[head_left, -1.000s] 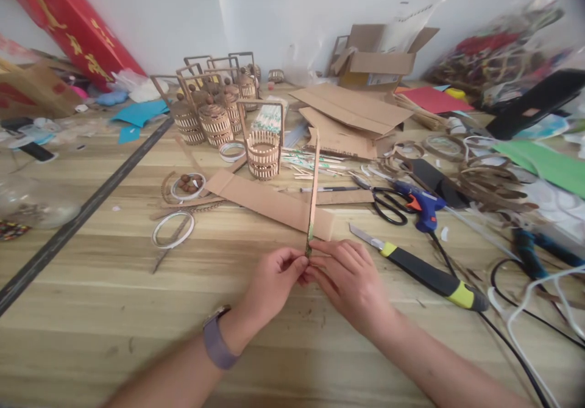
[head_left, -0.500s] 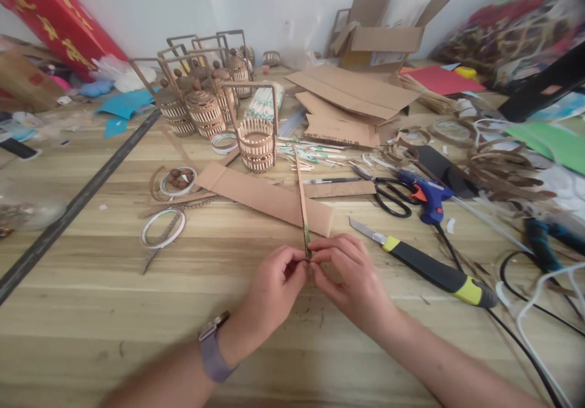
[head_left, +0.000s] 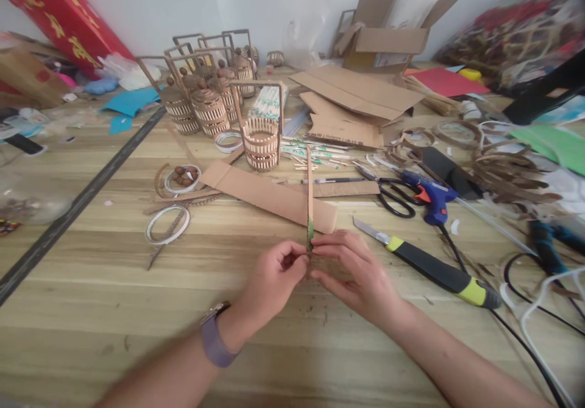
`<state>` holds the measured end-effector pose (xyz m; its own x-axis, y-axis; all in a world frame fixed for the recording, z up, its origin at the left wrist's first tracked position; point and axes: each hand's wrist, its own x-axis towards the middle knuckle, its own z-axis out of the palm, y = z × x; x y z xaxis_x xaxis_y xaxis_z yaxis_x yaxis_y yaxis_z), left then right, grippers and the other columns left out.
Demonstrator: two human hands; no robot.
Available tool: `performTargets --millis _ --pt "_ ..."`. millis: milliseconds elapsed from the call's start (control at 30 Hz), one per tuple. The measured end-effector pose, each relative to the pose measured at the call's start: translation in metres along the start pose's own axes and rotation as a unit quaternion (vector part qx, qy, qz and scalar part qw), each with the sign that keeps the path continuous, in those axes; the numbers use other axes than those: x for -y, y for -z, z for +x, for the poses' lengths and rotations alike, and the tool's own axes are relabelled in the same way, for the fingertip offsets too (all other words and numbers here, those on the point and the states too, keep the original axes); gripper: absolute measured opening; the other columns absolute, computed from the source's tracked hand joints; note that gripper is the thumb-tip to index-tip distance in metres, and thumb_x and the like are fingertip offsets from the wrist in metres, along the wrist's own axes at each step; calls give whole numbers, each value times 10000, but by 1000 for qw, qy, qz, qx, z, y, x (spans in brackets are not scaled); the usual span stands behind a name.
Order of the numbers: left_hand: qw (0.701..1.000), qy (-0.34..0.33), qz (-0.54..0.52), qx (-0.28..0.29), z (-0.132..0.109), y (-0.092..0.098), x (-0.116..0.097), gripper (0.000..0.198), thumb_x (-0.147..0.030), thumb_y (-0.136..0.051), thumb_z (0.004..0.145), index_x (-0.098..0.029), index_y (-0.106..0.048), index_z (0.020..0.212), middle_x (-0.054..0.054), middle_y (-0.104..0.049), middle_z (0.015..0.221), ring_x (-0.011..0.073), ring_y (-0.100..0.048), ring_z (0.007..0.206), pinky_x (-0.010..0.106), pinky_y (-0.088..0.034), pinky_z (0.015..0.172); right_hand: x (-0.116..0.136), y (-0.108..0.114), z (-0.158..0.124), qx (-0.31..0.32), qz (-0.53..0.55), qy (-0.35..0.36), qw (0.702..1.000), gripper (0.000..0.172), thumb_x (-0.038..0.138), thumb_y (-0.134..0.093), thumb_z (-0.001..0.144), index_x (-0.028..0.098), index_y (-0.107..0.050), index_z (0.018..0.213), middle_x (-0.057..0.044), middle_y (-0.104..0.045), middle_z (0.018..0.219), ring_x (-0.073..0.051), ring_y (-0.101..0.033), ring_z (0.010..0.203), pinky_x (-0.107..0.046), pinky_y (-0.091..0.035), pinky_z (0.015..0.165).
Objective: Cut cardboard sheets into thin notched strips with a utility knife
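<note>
A narrow cardboard strip points away from me, its near end patterned in green. My left hand, with a watch on its wrist, pinches this near end between thumb and index finger. On the other side, the fingertips of my right hand rest against the strip's green part, while its thumb is spread away below. Under the strip's middle lies a wider cardboard piece. A small stick basket with a tall handle stands beyond it. Just right of my right hand is a utility knife, blade out.
Scissors and a blue glue gun with its cable lie at right. Tape rolls are at left, one around brown balls. Several lidded baskets, cardboard sheets and an open box fill the back.
My right thumb has come away from the strip's near end, and its fingers now lie along the side. The left hand keeps its pinch. The whole view has shifted slightly.
</note>
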<state>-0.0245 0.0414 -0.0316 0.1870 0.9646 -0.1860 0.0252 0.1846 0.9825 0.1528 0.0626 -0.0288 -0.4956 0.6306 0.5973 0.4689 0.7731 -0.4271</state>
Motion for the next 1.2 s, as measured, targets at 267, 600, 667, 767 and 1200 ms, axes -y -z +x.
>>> performTargets --millis 267,600,667,767,1200 --pt "999 26 -45 -9 1 -1 1 192 -351 -628 803 -167 -599 755 -50 -510 558 96 -458 522 216 -363 508 -10 6 1 38 -77 31 996 192 179 -566 932 213 -595 1118 -83 -706 1025 -214 -657 944 -384 -521 829" --pt "963 49 -261 -42 6 4 -1 216 -350 -656 748 -168 -545 719 -39 -556 604 68 -487 484 193 -339 461 -70 64 -31 225 -307 -252 890 262 404 -692 741 208 -641 908 -102 -668 881 -316 -658 804 -424 -503 668" --pt "957 48 -283 -44 7 5 0 216 -339 -647 756 -175 -519 700 -38 -560 595 71 -495 484 194 -346 461 -70 68 -27 252 -285 -264 886 135 317 -619 775 203 -632 845 -93 -665 845 -285 -661 795 -395 -503 696" --pt "952 48 -299 -38 8 6 0 214 -326 -633 770 -174 -511 682 -33 -565 592 74 -503 487 194 -353 461 -61 66 -14 258 -289 -278 879 182 289 -483 864 181 -629 878 -122 -685 900 -287 -674 849 -383 -508 709" --pt "978 20 -207 -6 3 4 8 257 -381 -583 890 -178 -536 741 -25 -570 640 97 -522 574 211 -393 531 9 31 1 194 -98 -85 973 425 244 -329 1015 193 -410 1429 -97 -740 1097 -210 -736 866 -307 -583 671"
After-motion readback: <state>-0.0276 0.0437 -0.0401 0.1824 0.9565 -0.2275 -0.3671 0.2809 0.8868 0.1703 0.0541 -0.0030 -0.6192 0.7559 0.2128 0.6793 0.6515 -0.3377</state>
